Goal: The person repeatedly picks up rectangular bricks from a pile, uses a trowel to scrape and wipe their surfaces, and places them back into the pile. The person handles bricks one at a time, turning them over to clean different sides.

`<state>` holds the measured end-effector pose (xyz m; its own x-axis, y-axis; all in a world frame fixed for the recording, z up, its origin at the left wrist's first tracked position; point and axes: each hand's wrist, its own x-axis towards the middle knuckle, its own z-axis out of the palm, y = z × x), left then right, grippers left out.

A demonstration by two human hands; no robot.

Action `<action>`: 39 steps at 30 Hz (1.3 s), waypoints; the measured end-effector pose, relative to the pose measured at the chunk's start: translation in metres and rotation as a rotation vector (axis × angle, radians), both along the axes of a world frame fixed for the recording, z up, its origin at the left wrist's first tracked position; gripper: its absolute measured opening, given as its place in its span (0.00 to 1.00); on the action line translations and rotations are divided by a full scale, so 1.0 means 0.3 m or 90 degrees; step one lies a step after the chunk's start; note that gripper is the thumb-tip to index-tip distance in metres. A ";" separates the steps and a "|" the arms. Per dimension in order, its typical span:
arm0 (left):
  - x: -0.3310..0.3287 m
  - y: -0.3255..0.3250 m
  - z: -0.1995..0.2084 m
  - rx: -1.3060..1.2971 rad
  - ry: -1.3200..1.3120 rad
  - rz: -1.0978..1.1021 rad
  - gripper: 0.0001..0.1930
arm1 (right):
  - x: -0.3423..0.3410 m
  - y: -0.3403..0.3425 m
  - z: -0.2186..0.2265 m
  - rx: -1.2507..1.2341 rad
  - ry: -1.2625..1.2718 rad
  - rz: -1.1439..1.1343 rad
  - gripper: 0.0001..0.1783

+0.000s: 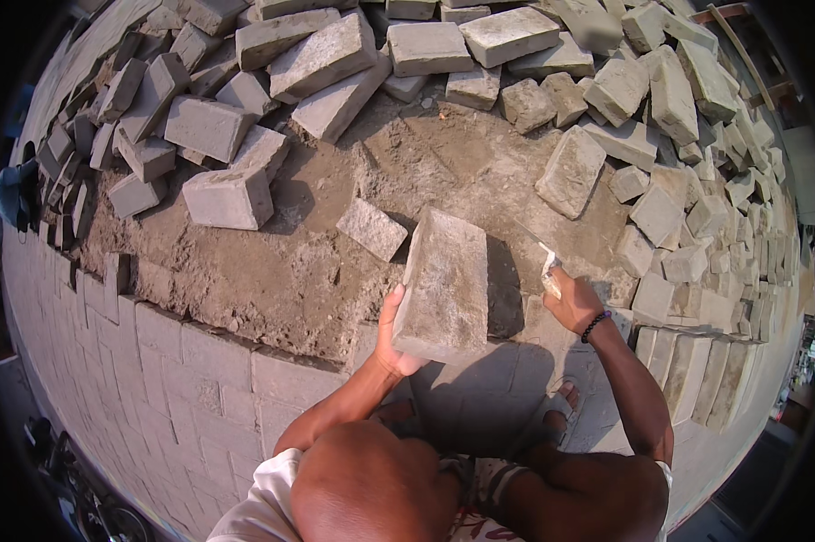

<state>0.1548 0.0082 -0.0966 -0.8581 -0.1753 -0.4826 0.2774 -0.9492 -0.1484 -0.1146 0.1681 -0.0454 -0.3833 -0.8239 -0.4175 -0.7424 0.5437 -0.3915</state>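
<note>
My left hand (395,339) grips a large grey paving block (445,285) by its left side and lower corner. The block is tilted up over the edge of the laid paving, its face smeared with dirt. My right hand (572,303) is closed around a trowel (548,262) with a whitish, smeared neck. Its thin blade is seen nearly edge-on and points up and left, over the soil. A smaller broken piece of block (371,229) lies on the dirt just left of the held block.
Bare sandy soil (290,271) spreads ahead, ringed by heaped loose blocks (430,48). Laid paving (218,352) runs along the near left, with a stepped edge. A row of blocks on edge (692,375) stands at right. One sandalled foot (561,402) rests on the paving.
</note>
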 end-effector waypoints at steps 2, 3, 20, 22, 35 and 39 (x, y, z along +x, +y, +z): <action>0.004 0.010 0.004 -0.001 -0.028 -0.001 0.34 | 0.001 -0.019 0.033 -0.046 -0.009 -0.121 0.22; 0.019 0.018 0.002 0.003 -0.047 0.000 0.34 | 0.035 -0.021 0.086 -0.070 -0.037 -0.099 0.21; 0.056 0.058 -0.036 0.022 -0.020 -0.060 0.35 | 0.197 0.033 0.219 -0.023 -0.175 0.044 0.19; 0.053 0.066 -0.053 -0.021 -0.058 -0.074 0.35 | 0.232 0.097 0.231 -0.016 -0.169 0.147 0.19; 0.068 0.074 -0.024 -0.007 -0.008 -0.105 0.36 | 0.233 0.134 0.182 -0.072 -0.057 0.100 0.20; 0.029 0.085 -0.009 0.005 -0.032 -0.099 0.34 | 0.090 0.143 0.022 0.068 -0.093 -0.116 0.19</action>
<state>0.1635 0.0337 -0.0993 -0.8495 -0.0385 -0.5262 0.1342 -0.9803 -0.1450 -0.0876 0.2109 -0.0386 -0.4505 -0.6948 -0.5606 -0.5687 0.7074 -0.4197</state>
